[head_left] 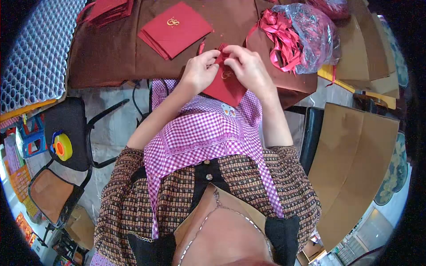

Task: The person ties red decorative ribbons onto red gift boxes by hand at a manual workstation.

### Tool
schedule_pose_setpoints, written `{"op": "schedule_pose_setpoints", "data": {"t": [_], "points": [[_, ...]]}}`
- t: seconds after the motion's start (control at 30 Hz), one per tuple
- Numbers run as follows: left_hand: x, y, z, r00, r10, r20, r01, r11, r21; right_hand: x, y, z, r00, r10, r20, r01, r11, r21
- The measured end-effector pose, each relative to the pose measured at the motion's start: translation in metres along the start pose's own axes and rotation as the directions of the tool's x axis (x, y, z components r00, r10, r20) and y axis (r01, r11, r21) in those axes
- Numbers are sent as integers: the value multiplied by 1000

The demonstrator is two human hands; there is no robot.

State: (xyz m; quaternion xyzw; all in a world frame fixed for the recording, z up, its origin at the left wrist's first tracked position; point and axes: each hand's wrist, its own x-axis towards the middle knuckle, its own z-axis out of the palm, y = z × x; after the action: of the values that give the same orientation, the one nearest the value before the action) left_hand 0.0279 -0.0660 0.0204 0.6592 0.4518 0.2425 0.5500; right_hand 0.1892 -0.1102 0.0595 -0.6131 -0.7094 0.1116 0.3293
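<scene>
A flat red paper piece (223, 90) with a gold emblem hangs tilted at the table's near edge, over the apron. My left hand (202, 72) is closed in a pinch at its upper left edge. My right hand (249, 68) pinches the upper right part, thumb bent toward the index finger. A short bit of red ribbon (201, 47) sticks up beside the left fingers. Just beyond lies a stack of similar red pieces (177, 31), the top one showing a gold emblem. What exactly lies between the fingertips is too small to make out.
Red ribbons (280, 42) spill from a clear plastic bag (316, 40) on the brown-covered table (111, 62). More red pieces (106, 12) lie at the far left. A tray of small round cells (35, 53) and a chair with tape (63, 147) stand left; cardboard (355, 173) stands right.
</scene>
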Motion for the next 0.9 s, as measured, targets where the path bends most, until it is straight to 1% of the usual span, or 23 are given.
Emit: {"op": "schedule_pose_setpoints", "data": {"t": [0.03, 0.07, 0.1, 0.17, 0.2, 0.23, 0.27, 0.3, 0.37, 0.4, 0.43, 0.47, 0.5, 0.53, 0.57, 0.63, 0.73, 0.77, 0.83, 0.87, 0.9], "points": [[0, -6, 2, 998, 63, -28, -63, 998, 4, 2, 3, -6, 998, -39, 39, 38, 999, 24], [0, -9, 2, 990, 126, -56, -125, 992, 11, 4, 8, -8, 984, -179, -19, 175, 977, -118], [-2, -7, 1, 991, 124, -54, -124, 992, 12, 5, 12, -11, 984, -177, -19, 173, 978, -117], [-3, 0, -4, 987, 151, 54, -154, 986, 67, 7, 15, -16, 973, -208, 102, 221, 966, -135], [-3, 1, -9, 987, 151, 57, -155, 985, 69, 9, 15, -17, 967, -245, 75, 252, 962, -108], [-1, 2, -14, 975, 132, 181, -132, 991, -11, 10, 18, -18, 967, -244, 74, 251, 962, -108], [0, 1, -17, 946, 120, 301, -97, 991, -88, 12, 23, -20, 957, -258, 131, 269, 960, -78], [3, 0, -18, 946, 117, 301, -95, 992, -87, 12, 25, -20, 943, -273, 188, 286, 957, -46], [8, -3, -19, 905, 59, 421, 31, 979, -204, 12, 24, -20, 940, -275, 200, 289, 957, -41], [8, -1, -19, 915, 56, 399, -7, 992, -124, 12, 26, -19, 937, -267, 225, 274, 962, -1], [8, 1, -17, 915, 55, 400, -6, 992, -123, 13, 29, -18, 933, -259, 250, 258, 965, 38], [6, 3, -15, 932, 112, 343, -120, 993, 1, 14, 31, -17, 933, -258, 251, 257, 966, 38], [5, 4, -13, 940, 177, 293, -223, 966, 131, 15, 33, -15, 932, -273, 239, 267, 962, 58], [9, -8, -5, 919, 344, 191, -367, 925, 100, 15, 34, -14, 931, -287, 227, 277, 958, 78], [10, -13, -2, 920, 342, 192, -365, 926, 99, 15, 33, -15, 931, -286, 228, 275, 958, 79], [7, -6, 1, 953, 270, 139, -291, 942, 167, 16, 29, -19, 927, -265, 266, 249, 964, 91], [8, -8, 4, 952, 288, 101, -303, 927, 219, 17, 25, -22, 917, -269, 295, 254, 963, 90], [7, -9, 4, 952, 288, 103, -304, 927, 219, 18, 25, -23, 918, -267, 294, 252, 964, 89], [6, -9, 0, 973, 207, 104, -218, 970, 106, 20, 26, -25, 883, -237, 405, 203, 971, 124], [6, -13, 1, 979, 188, 78, -195, 976, 99, 21, 26, -25, 884, -236, 404, 203, 971, 124], [5, -15, 1, 979, 188, 80, -196, 976, 99, 22, 26, -25, 868, -272, 414, 234, 962, 141]]}}
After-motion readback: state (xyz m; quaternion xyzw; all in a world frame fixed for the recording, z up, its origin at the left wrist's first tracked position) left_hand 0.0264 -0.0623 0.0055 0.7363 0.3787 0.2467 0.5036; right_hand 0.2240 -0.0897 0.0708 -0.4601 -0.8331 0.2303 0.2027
